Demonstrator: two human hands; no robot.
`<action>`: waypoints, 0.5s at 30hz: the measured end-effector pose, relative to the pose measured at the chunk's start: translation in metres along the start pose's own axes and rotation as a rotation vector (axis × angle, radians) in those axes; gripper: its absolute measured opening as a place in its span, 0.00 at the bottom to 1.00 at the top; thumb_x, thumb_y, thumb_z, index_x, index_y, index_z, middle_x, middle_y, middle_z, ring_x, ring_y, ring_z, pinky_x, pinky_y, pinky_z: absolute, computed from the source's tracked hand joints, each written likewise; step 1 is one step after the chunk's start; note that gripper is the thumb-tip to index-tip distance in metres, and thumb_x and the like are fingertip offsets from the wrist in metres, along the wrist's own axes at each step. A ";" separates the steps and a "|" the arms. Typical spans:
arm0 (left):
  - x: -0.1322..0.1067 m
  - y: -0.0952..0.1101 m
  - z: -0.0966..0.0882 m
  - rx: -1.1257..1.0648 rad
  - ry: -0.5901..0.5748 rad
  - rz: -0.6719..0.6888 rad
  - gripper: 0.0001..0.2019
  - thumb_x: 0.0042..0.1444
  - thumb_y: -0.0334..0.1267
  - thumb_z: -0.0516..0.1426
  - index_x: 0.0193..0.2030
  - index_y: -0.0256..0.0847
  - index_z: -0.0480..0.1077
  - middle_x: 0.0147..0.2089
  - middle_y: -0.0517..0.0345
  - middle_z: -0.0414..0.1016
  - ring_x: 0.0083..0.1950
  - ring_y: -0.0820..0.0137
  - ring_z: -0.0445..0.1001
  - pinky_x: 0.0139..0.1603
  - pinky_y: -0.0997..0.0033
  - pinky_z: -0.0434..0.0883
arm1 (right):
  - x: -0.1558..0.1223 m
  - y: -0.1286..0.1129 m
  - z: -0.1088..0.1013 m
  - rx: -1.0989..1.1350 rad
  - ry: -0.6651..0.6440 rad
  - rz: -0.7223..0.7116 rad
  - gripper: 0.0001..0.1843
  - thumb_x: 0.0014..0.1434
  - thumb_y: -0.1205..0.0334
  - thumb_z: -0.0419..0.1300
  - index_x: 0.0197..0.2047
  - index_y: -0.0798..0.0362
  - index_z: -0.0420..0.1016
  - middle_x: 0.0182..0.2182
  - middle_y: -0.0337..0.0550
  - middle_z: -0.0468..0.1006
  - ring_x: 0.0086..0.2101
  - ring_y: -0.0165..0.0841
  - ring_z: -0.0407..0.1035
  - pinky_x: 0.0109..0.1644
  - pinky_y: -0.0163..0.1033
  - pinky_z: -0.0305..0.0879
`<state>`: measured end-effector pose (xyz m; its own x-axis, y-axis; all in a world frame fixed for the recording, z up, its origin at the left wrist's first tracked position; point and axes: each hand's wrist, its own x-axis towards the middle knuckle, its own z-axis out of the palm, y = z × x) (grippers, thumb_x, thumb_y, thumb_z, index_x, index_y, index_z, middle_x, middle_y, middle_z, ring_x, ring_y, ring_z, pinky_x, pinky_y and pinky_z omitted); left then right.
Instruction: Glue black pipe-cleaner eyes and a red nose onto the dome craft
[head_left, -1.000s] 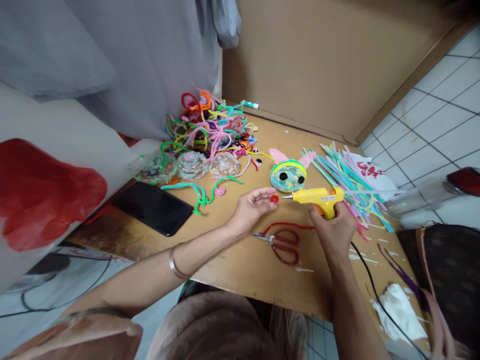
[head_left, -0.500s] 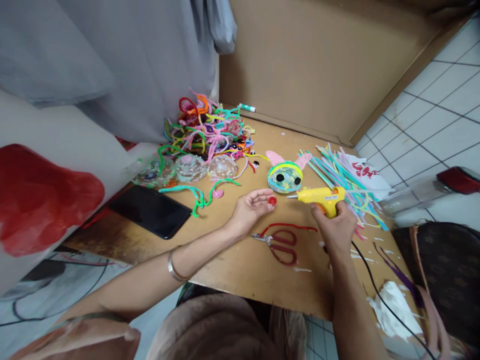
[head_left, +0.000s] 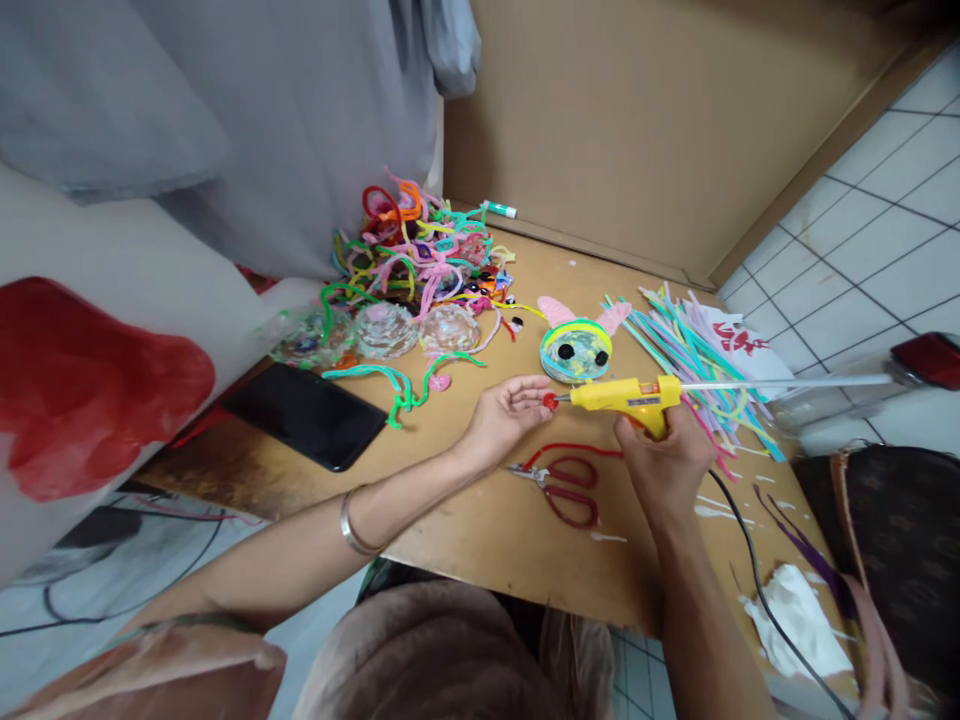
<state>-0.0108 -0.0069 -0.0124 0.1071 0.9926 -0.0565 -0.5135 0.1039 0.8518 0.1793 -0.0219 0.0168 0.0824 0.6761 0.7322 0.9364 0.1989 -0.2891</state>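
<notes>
My left hand (head_left: 504,415) pinches a small red coiled piece (head_left: 550,401) between thumb and fingertips, just above the wooden table (head_left: 480,520). My right hand (head_left: 664,462) grips a yellow glue gun (head_left: 626,397) by its handle, and the nozzle tip touches the red piece. Just behind the gun lies a round pipe-cleaner face (head_left: 575,351) with pink ears and two black eyes.
Red-handled scissors (head_left: 566,486) lie near my hands. A tangled heap of coloured pipe cleaners (head_left: 416,250) sits at the back, straight ones (head_left: 690,350) to the right. A black phone (head_left: 306,415) rests at left. The glue gun's black cord (head_left: 757,590) runs off the table's right side.
My right hand has swung the glue gun leftward until its nozzle meets the red piece in my left fingers. The left hand has stayed in place.
</notes>
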 end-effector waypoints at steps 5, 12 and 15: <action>0.001 0.000 -0.001 0.029 0.002 0.007 0.20 0.37 0.30 0.68 0.40 0.34 0.73 0.36 0.54 0.78 0.36 0.73 0.75 0.46 0.67 0.72 | -0.001 -0.001 -0.001 -0.016 0.027 -0.074 0.09 0.48 0.62 0.60 0.25 0.50 0.60 0.21 0.32 0.61 0.20 0.27 0.54 0.26 0.35 0.52; 0.002 -0.002 -0.002 0.025 0.007 0.006 0.20 0.36 0.29 0.68 0.40 0.34 0.73 0.36 0.54 0.77 0.36 0.74 0.75 0.45 0.68 0.72 | -0.001 -0.001 -0.001 -0.031 0.037 -0.111 0.08 0.48 0.64 0.60 0.26 0.51 0.62 0.21 0.32 0.62 0.20 0.27 0.55 0.26 0.34 0.52; 0.001 -0.002 -0.002 0.026 0.003 0.005 0.20 0.36 0.29 0.67 0.40 0.35 0.73 0.36 0.55 0.77 0.36 0.74 0.75 0.46 0.68 0.71 | -0.001 0.000 -0.001 -0.027 0.036 -0.129 0.05 0.49 0.64 0.59 0.27 0.52 0.64 0.21 0.33 0.63 0.21 0.28 0.57 0.27 0.34 0.53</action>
<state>-0.0109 -0.0055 -0.0152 0.1026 0.9933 -0.0539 -0.4913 0.0977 0.8655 0.1792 -0.0237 0.0170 -0.0273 0.6201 0.7841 0.9487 0.2632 -0.1751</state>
